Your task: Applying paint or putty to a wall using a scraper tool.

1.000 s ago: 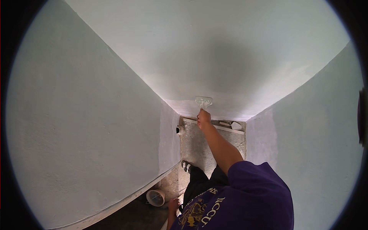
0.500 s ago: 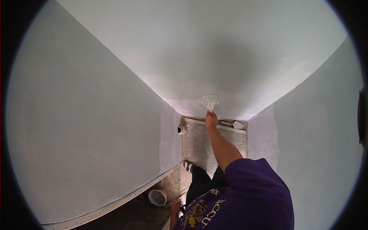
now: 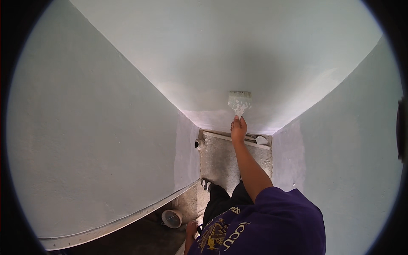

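Observation:
My right hand point(image 3: 239, 128) grips a wide flat paintbrush point(image 3: 240, 102) by its handle, the bristles pointing away from me. White and pale paint marks spatter the brush's broad head. It is held up against the pale green facing wall point(image 3: 255, 55), above a lighter, whitish band near the wall's foot. Down at my side hangs my left hand point(image 3: 191, 229), partly cut off by my shirt. Its fingers do not show clearly, and a pale edge lies beside it that I cannot make out.
Walls close in on the left point(image 3: 102, 140) and right point(image 3: 340, 148). On the narrow floor lie a wooden strip point(image 3: 212, 134) and a trowel point(image 3: 261, 140) by the far wall. A pipe end point(image 3: 199, 144) juts from the left. A bucket point(image 3: 172, 219) stands near my left hand.
My right hand has carried the brush higher up the facing wall and slightly to the right. The bristle tips now show plainly.

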`<control>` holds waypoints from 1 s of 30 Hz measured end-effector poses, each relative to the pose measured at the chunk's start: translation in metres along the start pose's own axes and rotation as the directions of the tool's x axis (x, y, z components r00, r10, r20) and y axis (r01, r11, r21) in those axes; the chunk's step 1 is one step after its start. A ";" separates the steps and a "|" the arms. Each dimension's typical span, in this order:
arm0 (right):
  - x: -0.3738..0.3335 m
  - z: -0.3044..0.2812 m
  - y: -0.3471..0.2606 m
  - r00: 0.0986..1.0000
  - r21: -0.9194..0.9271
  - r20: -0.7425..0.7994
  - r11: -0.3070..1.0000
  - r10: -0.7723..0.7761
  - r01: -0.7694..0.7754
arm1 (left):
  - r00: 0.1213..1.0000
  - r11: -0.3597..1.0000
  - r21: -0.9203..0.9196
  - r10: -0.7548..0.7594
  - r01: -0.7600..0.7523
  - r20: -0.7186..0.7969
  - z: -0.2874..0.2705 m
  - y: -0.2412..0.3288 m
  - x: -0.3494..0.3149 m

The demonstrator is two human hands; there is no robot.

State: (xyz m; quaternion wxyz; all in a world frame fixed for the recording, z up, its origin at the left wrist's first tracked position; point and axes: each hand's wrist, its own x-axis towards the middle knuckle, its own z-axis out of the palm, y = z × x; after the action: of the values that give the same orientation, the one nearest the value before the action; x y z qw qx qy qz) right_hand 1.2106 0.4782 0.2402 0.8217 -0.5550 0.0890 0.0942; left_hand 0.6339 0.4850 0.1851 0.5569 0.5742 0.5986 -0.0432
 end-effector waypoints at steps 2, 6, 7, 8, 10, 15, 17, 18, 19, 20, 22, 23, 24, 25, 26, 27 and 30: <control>0.002 0.000 0.011 0.999 0.052 0.003 0.998 -0.044 0.044 | 0.827 0.664 0.514 0.530 -0.543 0.189 -0.019 -0.046 0.023; 0.023 -0.033 0.043 0.923 -0.099 -0.180 0.927 0.341 -0.362 | 0.903 0.821 0.375 0.390 -0.431 0.183 0.012 -0.005 0.019; 0.023 -0.029 0.033 0.779 -0.125 -0.206 0.774 0.592 -0.621 | 0.947 0.884 0.340 0.295 -0.322 0.130 0.018 0.002 0.017; 0.026 -0.027 0.024 0.779 -0.122 -0.209 0.775 0.591 -0.621 | 0.977 0.930 0.300 0.195 -0.213 0.090 0.021 0.007 0.014; 0.030 -0.005 0.004 0.749 0.092 -0.080 0.753 0.657 -0.651 | 0.995 0.966 0.239 0.098 -0.097 0.005 0.012 -0.014 0.028; -0.006 0.007 -0.033 0.843 0.127 0.059 0.834 0.534 -0.537 | 0.998 0.999 0.005 -0.045 0.045 -0.054 0.009 -0.020 0.019; -0.010 -0.005 -0.034 0.909 0.092 0.048 0.904 0.414 -0.417 | 0.990 0.914 0.385 0.142 -0.132 0.002 0.017 0.014 0.005; -0.010 -0.012 -0.028 0.922 0.061 0.039 0.920 0.385 -0.386 | 0.989 0.912 0.388 0.145 -0.135 0.003 0.016 0.014 0.004; -0.006 -0.016 -0.022 0.935 0.031 0.030 0.934 0.354 -0.355 | 0.971 0.903 0.357 0.229 -0.240 0.072 0.016 0.014 0.003; 0.000 -0.020 -0.018 0.935 0.034 0.030 0.934 0.354 -0.355 | 0.941 0.885 0.320 0.310 -0.338 0.137 0.014 0.009 0.006; 0.010 -0.022 -0.012 0.861 -0.004 -0.005 0.861 0.508 -0.508 | 0.960 0.823 0.497 0.204 -0.274 0.191 0.009 0.010 0.023; 0.011 -0.023 -0.015 0.862 -0.002 -0.007 0.862 0.507 -0.507 | 0.971 0.727 0.653 0.084 -0.212 0.222 0.010 0.012 0.027; 0.012 -0.023 -0.019 0.846 -0.019 -0.003 0.846 0.533 -0.533 | 0.970 0.725 0.654 0.086 -0.216 0.225 0.012 0.010 0.023; 0.012 -0.025 -0.023 0.829 -0.034 0.000 0.828 0.559 -0.559 | 0.960 0.817 0.507 0.205 -0.275 0.189 0.013 0.006 0.016; 0.005 -0.028 -0.034 0.829 -0.036 0.003 0.828 0.559 -0.559 | 0.942 0.877 0.343 0.312 -0.336 0.124 0.018 0.005 0.009; -0.009 -0.025 -0.052 0.886 -0.047 0.116 0.894 0.449 -0.446 | 0.943 0.879 0.341 0.315 -0.333 0.109 0.018 -0.002 0.010; -0.013 -0.018 -0.075 0.954 0.052 0.211 0.972 0.213 -0.228 | 0.941 0.867 0.367 0.328 -0.337 0.090 0.006 -0.009 0.015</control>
State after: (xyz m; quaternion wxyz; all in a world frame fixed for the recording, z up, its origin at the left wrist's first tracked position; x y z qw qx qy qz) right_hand 1.2163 0.4336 0.3036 0.8313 -0.4975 0.0693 0.2382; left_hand 0.6350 0.4872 0.1669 0.4426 0.7641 0.4644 -0.0680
